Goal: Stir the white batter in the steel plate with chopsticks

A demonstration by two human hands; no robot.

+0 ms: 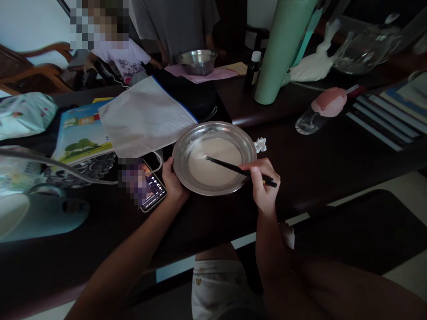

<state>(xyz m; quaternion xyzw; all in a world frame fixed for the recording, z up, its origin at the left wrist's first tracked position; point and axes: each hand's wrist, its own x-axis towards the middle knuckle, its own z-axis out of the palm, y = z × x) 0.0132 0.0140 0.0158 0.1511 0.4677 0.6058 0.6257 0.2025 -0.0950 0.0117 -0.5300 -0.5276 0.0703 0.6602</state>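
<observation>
A shallow steel plate (183,153) of pale, smooth batter (213,166) sits on the dark table in the head view. My left hand (173,180) grips the plate's near-left rim, fingers curled under it. My right hand (263,184) is closed around a pair of black chopsticks (233,168), whose tips rest in the batter left of its middle. A small crumpled white scrap (260,144) lies just past the plate's right rim.
A phone (151,189) lies lit left of the plate, beside a white mesh pouch (143,118) and books (82,135). Behind are a green bottle (280,53), a pink-lidded bottle (320,111), a steel bowl (197,61), stacked books (393,113), and two people.
</observation>
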